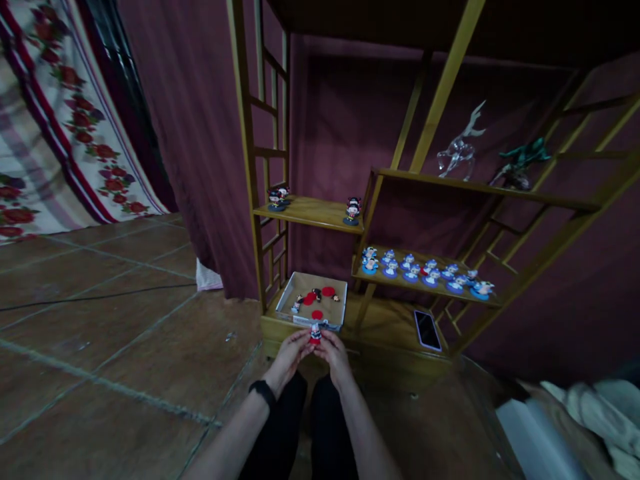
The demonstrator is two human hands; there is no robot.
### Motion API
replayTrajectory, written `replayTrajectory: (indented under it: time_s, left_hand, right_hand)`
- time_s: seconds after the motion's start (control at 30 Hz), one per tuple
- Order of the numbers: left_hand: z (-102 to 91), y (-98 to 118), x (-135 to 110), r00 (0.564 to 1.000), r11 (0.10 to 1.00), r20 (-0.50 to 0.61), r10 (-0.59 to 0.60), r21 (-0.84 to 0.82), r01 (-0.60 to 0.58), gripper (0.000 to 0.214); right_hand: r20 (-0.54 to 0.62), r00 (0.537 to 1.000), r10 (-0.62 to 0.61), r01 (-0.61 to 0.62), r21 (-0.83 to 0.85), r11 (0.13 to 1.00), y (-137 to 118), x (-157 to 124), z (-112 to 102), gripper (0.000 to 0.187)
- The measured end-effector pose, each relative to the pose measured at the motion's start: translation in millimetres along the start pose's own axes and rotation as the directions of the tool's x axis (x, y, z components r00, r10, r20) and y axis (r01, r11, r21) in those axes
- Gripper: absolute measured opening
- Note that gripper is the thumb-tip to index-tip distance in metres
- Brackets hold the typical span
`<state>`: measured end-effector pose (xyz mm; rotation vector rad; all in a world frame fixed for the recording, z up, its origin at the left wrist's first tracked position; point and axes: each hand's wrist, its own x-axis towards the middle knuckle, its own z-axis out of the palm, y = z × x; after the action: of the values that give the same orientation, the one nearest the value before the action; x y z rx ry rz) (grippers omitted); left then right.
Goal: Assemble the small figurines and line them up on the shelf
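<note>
Pinching one figurine (315, 333) between left hand (291, 352) and right hand (334, 351), fingertips closed on its red base, low before the shelf (310, 212). Just beyond, open box (311, 297) with loose discs and parts within reach. Farther right, blue figurines (425, 270) in rows; phone (427, 330) flat below.

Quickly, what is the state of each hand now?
Left hand: closed on the small figurine, together with the right.
Right hand: closed on the same figurine.
</note>
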<state>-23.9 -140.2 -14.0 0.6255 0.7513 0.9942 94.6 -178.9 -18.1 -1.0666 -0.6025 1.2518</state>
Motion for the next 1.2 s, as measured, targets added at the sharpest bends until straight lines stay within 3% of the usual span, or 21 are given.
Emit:
replayTrajectory:
  time_s: [0.3,0.73,1.2]
  left_hand:
    - [-3.9,-3.6,5.2,0.999,0.999,0.047,-0.005,0.045,0.003,0.021]
    - [-4.8,-8.3,10.1,0.999,0.997,0.006,-0.036,0.064,0.035,0.027]
    - [-6.3,-12.2,11.7,1.0,0.995,0.02,0.021,0.093,-0.023,0.032]
  right_hand:
    - [-0.023,0.999,0.031,-0.032,-0.04,0.999,1.6,4.4,-1.3,0.035]
    - [-0.027,1.0,0.001,-0.001,-0.018,1.0,6.9,12.5,-4.2,0.033]
    - [-0.015,1.0,-0.016,0.015,-0.032,0.999,4.2,9.4,-2.4,0.033]
